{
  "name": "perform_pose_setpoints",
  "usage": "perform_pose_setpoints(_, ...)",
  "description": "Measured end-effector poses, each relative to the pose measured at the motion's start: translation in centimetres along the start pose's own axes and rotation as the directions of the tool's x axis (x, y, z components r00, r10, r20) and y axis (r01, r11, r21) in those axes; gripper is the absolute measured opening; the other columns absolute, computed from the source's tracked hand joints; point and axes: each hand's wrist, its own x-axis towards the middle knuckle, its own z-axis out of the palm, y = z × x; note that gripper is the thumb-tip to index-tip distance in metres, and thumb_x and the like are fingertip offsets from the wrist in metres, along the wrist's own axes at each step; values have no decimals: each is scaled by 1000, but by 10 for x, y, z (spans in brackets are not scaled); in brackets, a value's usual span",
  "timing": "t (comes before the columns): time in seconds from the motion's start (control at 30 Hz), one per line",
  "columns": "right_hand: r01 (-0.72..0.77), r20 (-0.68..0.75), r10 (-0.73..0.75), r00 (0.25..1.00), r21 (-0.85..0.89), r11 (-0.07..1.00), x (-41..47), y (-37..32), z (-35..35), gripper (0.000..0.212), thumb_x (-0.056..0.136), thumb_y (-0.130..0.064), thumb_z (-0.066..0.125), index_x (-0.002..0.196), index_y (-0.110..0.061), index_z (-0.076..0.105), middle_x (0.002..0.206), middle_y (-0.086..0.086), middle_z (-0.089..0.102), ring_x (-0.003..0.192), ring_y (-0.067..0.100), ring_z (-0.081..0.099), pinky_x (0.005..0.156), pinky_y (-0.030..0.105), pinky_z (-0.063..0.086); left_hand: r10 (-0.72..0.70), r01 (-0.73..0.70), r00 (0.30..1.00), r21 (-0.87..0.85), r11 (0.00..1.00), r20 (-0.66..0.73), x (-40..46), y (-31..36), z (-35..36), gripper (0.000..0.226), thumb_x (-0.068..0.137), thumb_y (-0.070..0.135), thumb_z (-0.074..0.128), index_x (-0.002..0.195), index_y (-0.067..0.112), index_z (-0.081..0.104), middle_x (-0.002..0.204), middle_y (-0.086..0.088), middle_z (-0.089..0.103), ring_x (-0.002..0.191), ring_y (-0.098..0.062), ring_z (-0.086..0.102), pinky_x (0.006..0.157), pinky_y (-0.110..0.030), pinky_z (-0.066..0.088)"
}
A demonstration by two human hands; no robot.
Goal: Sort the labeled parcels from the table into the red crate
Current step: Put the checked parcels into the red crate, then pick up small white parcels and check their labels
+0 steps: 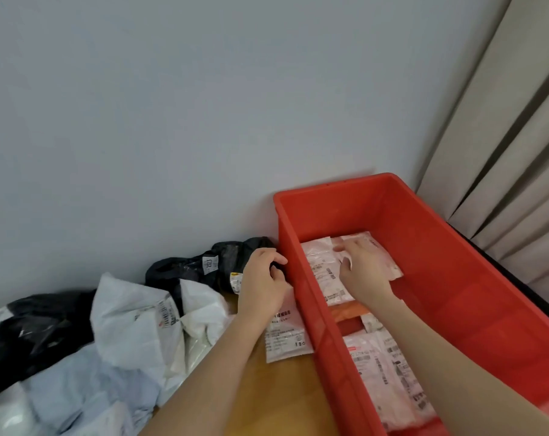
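Reaching into the red plastic crate [455, 278], the right hand [361, 265] lies flat-fingered on a white labeled parcel [325, 272]; the left hand [262, 284] curls around a black plastic parcel [223, 259] on the wooden table [282, 398].

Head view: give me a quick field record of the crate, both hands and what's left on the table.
crate: red plastic crate against the wall, several white labeled parcels inside
right hand: right hand inside crate, resting on a white labeled mailer
left hand: left hand outside crate wall, gripping a black plastic bag parcel
beside crate: flat white labeled pouch on wooden table
remaining: white, black and pale blue bags heaped left
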Motion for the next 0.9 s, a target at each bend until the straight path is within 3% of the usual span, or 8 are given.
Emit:
perform_pose_setpoints(0.17,74,-88,-75,993,-18,997,-10,-47,-7,31,85,6,49,106,-10,66,119,5,54,86,11,51,61,8,34,-2,2,999,0,1000,35,-13,-17,-38,28,90,-6,47,92,13,67,110,6,57,85,17,49,73,1,36)
perform_pose_setpoints(0.27,129,-112,-127,986,11,992,-19,-79,2,31,83,7,50,103,-9,67,117,7,56,96,19,56,74,17,40,-11,8,997,30,1000,71,-24,-32,-65,25,90,-5,49,91,11,68,107,4,57,87,9,51,74,1,36)
perform_pose_setpoints(0.33,152,-98,-146,984,54,987,-27,-101,13,32,83,8,51,104,-9,68,114,5,56,98,15,55,79,12,39,-54,52,996,42,998,71,-32,-46,-83,26,91,-4,48,90,12,69,106,4,56,92,-1,52,76,-4,36)
perform_pose_setpoints(0.4,163,-49,-159,986,90,983,-38,-120,28,32,84,7,51,105,-9,68,114,2,56,100,11,52,83,7,37,-131,127,990,68,990,59,-41,-63,-101,24,92,-1,48,90,15,67,107,4,55,98,-6,51,83,-13,36)
perform_pose_setpoints(0.53,125,141,-143,980,126,984,-68,-142,67,31,86,2,52,109,-13,67,115,2,55,107,19,52,93,25,42,-272,265,959,92,960,77,-64,-97,-130,23,90,0,51,86,19,63,102,2,57,94,-12,55,79,-18,38)
perform_pose_setpoints(0.63,17,388,-52,920,93,996,-93,-154,97,36,90,-4,52,124,-13,60,129,6,50,117,21,50,97,20,35,-305,302,945,46,952,121,-81,-113,-147,28,90,-2,50,82,21,63,93,7,60,89,-7,55,82,-17,40)
perform_pose_setpoints(0.7,-53,495,25,869,42,998,-111,-159,118,40,92,-10,52,132,-16,52,138,7,44,121,21,48,98,24,36,-317,320,934,8,947,165,-93,-124,-159,31,91,-3,49,81,22,64,91,8,63,85,-6,56,82,-17,43)
perform_pose_setpoints(0.9,-154,554,122,823,11,988,-152,-177,162,32,93,-15,53,125,-17,51,131,7,44,107,21,52,85,27,43,-371,390,903,-52,919,215,-129,-158,-192,35,94,-4,47,77,22,64,85,5,66,80,-15,64,77,-23,54)
